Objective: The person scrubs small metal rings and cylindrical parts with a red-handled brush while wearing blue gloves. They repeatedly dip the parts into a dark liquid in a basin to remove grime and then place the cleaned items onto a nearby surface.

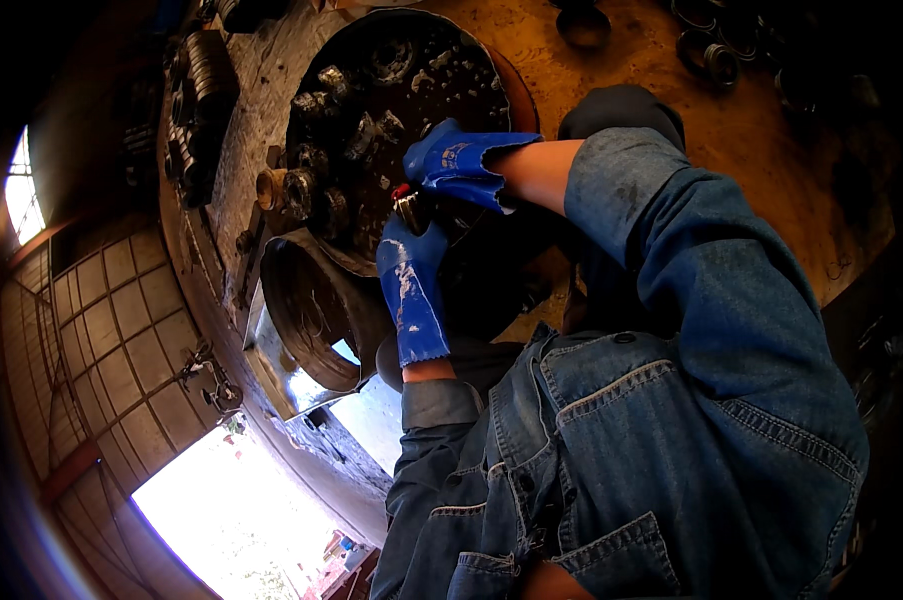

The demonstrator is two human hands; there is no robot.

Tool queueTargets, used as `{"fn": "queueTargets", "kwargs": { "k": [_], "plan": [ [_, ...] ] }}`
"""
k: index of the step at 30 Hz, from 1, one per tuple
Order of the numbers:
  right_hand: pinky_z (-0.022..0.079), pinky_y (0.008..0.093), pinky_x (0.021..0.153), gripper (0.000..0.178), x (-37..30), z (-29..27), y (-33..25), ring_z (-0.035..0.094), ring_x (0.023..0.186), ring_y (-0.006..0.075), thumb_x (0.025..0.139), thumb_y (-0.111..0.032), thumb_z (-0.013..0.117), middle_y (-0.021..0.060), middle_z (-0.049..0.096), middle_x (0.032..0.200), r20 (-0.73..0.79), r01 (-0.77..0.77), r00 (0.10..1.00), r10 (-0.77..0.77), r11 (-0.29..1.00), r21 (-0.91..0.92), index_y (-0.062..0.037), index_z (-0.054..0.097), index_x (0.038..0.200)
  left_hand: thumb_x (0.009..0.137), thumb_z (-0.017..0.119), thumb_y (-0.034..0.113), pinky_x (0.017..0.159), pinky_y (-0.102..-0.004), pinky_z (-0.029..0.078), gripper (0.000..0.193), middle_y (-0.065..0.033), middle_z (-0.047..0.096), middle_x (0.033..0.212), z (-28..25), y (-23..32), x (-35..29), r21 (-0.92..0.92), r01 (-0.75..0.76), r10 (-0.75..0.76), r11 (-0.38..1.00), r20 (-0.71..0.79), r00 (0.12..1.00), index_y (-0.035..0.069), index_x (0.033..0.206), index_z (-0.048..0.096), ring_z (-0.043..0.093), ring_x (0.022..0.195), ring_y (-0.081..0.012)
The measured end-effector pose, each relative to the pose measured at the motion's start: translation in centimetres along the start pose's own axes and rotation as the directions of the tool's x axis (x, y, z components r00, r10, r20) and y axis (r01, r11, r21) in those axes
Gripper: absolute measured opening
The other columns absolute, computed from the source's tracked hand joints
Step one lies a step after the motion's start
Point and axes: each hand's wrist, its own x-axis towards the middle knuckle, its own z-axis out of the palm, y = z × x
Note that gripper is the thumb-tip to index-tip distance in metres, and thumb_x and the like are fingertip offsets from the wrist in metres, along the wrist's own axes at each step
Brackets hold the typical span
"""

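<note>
Both of my hands wear long blue rubber gloves over a wide round basin (pixel 511 85) of dark liquid. My left hand (pixel 411 250) is closed around a small shiny metal part (pixel 408 210) with rounded ridges. A small red piece (pixel 401 190) shows at its upper end; what it belongs to is unclear. Just above, my right hand (pixel 453 158) is closed with its fingers bent down, and whatever it grips is hidden. Dark, wet metal parts (pixel 361 135) lie in the basin to the left of my hands.
An open metal drum (pixel 316 315) lies tilted at the basin's near left. A rusty round part (pixel 269 188) sits by the basin's left rim. Stacked dark rings (pixel 211 70) stand far left; more loose rings (pixel 721 62) lie on the brown floor at far right.
</note>
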Motion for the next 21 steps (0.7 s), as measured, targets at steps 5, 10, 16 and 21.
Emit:
{"fn": "queueTargets", "kwargs": {
  "k": [5,10,16,21],
  "plan": [
    [0.048,0.0518,0.09,0.036,0.4,0.6,0.4,0.068,0.116,0.0282,0.092,-0.03,0.071,0.0055,0.071,0.125,-0.047,0.037,0.998,-0.038,0.999,-0.006,-0.0159,0.073,0.125,0.091,0.07,0.047,0.09,-0.0374,0.055,0.055,-0.0147,0.076,0.112,0.0,0.3,-0.1,0.003,0.006,-0.006,1.0,0.002,1.0,0.004,0.126,0.069,0.073,0.106,-0.0253],
    [0.049,0.0526,0.075,0.028,1.2,1.7,0.9,0.072,0.103,0.0287,0.088,-0.023,0.072,0.0061,0.075,0.11,-0.154,0.097,0.983,-0.099,0.995,-0.02,-0.0115,0.077,0.113,0.091,0.071,0.048,0.092,-0.0376,0.054,0.057,-0.0146,0.076,0.114,0.1,0.0,0.2,0.004,0.015,-0.015,1.0,0.014,1.0,0.005,0.127,0.069,0.073,0.107,-0.0258],
    [0.047,0.053,0.098,0.041,0.6,0.5,0.2,0.065,0.123,0.0277,0.093,-0.032,0.072,0.0058,0.068,0.133,0.028,-0.003,1.0,0.003,1.0,-0.019,-0.0182,0.07,0.132,0.09,0.072,0.049,0.093,-0.0381,0.054,0.057,-0.0153,0.076,0.114,0.1,0.2,0.2,0.043,0.005,-0.005,0.999,-0.015,1.0,0.006,0.127,0.069,0.073,0.108,-0.0275],
    [0.048,0.0525,0.094,0.039,-0.5,-0.5,0.1,0.066,0.121,0.0281,0.093,-0.031,0.072,0.0057,0.069,0.131,0.042,0.001,0.999,0.0,1.0,-0.027,-0.0182,0.071,0.13,0.09,0.072,0.049,0.093,-0.0385,0.054,0.058,-0.0154,0.075,0.115,0.2,-0.1,0.4,0.006,0.019,-0.02,1.0,0.021,1.0,0.006,0.129,0.068,0.072,0.109,-0.0271]
  ]
}}
